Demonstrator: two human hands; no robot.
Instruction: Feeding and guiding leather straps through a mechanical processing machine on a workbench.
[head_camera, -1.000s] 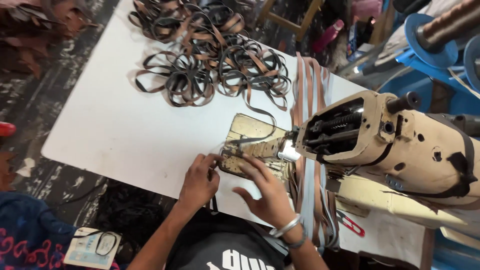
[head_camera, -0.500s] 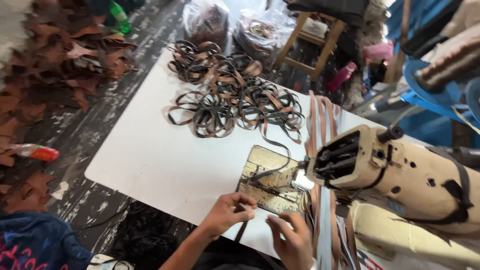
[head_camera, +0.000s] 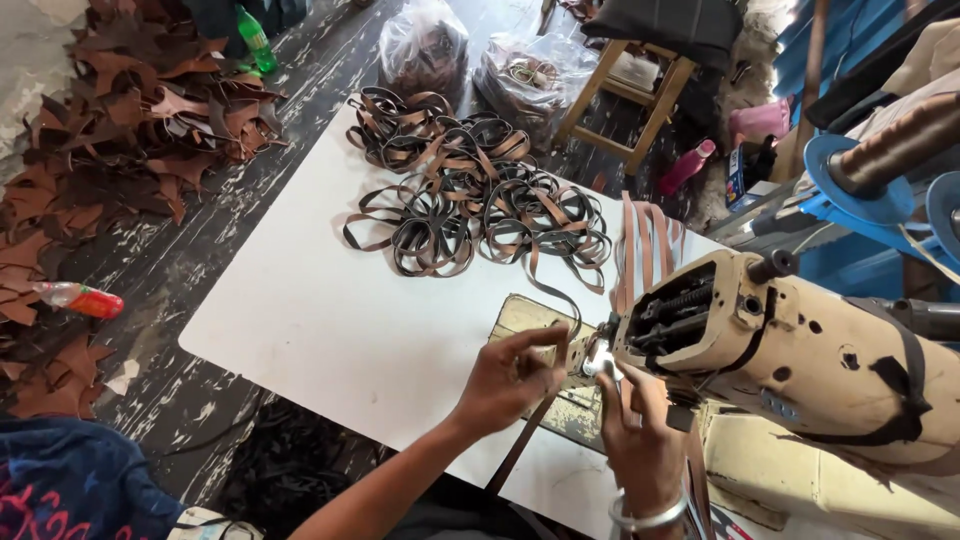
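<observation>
1. At far left, on the dark floor: a heap of brown leather offcuts (head_camera: 130, 130), with a green plastic bottle (head_camera: 254, 38) at its upper edge and a clear bottle with a red end (head_camera: 78, 299) lying lower down.
2. Upper centre, floor: two clear plastic bags (head_camera: 425, 50) of dark straps, beside a wooden stool (head_camera: 625, 95).
3. White table (head_camera: 300, 310): a tangled pile of looped brown and black leather straps (head_camera: 470, 195) on its far half, well apart from the hands.
4. Left hand (head_camera: 505, 385): fingers pinched on a brown leather strap (head_camera: 522, 445), which runs from the needle area down over the table's near edge.
5. Metal bed plate (head_camera: 535, 320) of the machine: under and just beyond the left hand, worn and cream-coloured.
6. Right hand (head_camera: 640, 440): fingers pressed on the same strap close beside the needle; a silver bangle (head_camera: 645, 518) on the wrist.
7. Cream sewing machine head (head_camera: 800, 350): just right of both hands, a small light glowing at the needle.
8. Right background: a blue thread stand (head_camera: 850, 190) holding a brown spool.
</observation>
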